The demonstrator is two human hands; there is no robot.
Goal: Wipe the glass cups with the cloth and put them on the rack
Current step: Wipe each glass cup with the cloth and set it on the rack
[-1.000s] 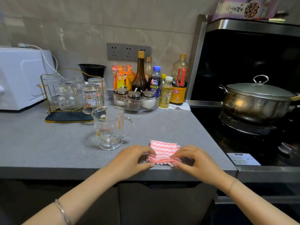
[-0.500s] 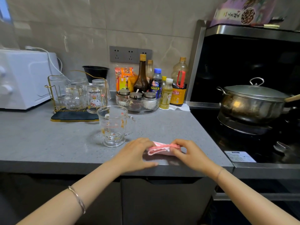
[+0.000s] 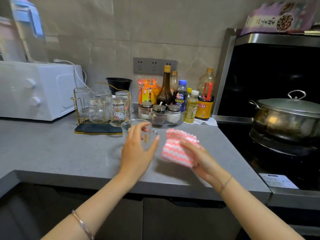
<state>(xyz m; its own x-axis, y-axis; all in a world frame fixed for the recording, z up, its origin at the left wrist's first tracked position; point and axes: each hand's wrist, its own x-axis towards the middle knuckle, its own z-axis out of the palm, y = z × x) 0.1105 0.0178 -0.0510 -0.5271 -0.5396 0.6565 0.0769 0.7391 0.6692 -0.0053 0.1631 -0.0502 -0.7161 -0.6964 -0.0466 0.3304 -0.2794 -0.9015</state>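
left hand [image 3: 136, 153] is curled round the cup [image 3: 127, 130], which stands upright on the counter [image 3: 52, 153] just in front of the rack [image 3: 97, 130]. right hand [image 3: 204, 161] grips the cloth [image 3: 176, 148] just right of the cup, so i'd guess the cloth goes left into it.

Clear glass cup [image 3: 136, 134], textured cloth [image 3: 178, 148], matt stone counter [image 3: 52, 153].

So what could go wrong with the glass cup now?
The left hand holds the glass cup alone, so it might slip and crack on the hard counter. The rack already looks crowded with glasses, so squeezing another in could knock them.
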